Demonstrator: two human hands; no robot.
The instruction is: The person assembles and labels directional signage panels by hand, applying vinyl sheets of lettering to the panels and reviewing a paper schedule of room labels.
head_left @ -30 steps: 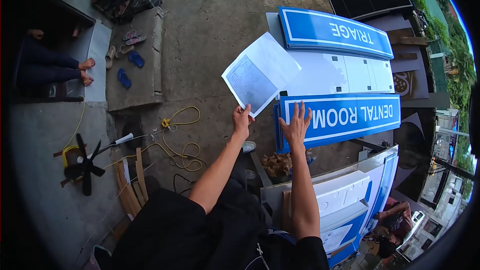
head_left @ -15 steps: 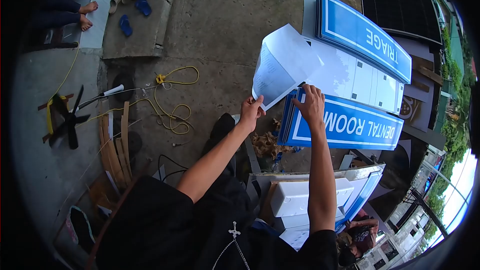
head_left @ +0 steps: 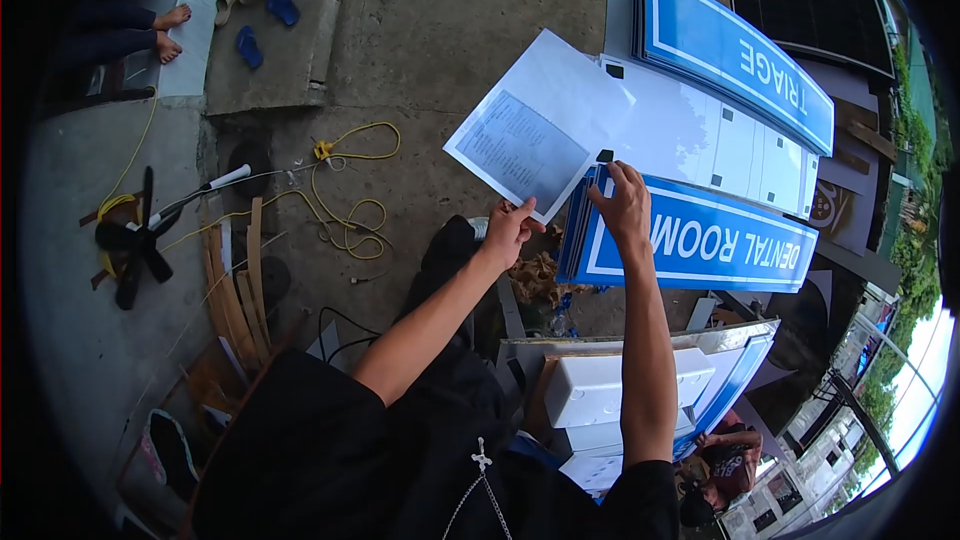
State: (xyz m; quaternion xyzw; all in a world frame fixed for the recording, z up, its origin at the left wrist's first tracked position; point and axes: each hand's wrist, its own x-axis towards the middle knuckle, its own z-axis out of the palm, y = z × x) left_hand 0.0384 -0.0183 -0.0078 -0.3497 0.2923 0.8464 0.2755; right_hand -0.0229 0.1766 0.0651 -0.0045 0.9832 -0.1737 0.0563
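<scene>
A sheet of paper (head_left: 575, 80) with a grey block of small print is tilted toward me, its lower corner pinched in my left hand (head_left: 513, 232). My right hand (head_left: 625, 205) is at the near end of the blue DENTAL ROOM sign (head_left: 720, 240), fingers bent at its corner beside the paper's edge. What its fingertips grip there is hidden. Behind the paper, a white panel (head_left: 680, 130) with dark square patches extends away between that sign and the stacked blue TRIAGE sign (head_left: 740, 55).
A white foam block (head_left: 585, 390) lies below my right forearm, with a crouching person (head_left: 728, 465) beyond it. To the left are a black-bladed fan (head_left: 145, 238), yellow cord (head_left: 350, 215) and wood strips (head_left: 250, 270). Another person's bare feet (head_left: 172, 32) rest near slippers (head_left: 250, 45).
The paper, curled up earlier, now lies flatter, its printed side turned to view and its far-left corner swung left. My left hand has shifted slightly right and down; my right hand stays near the sign corner.
</scene>
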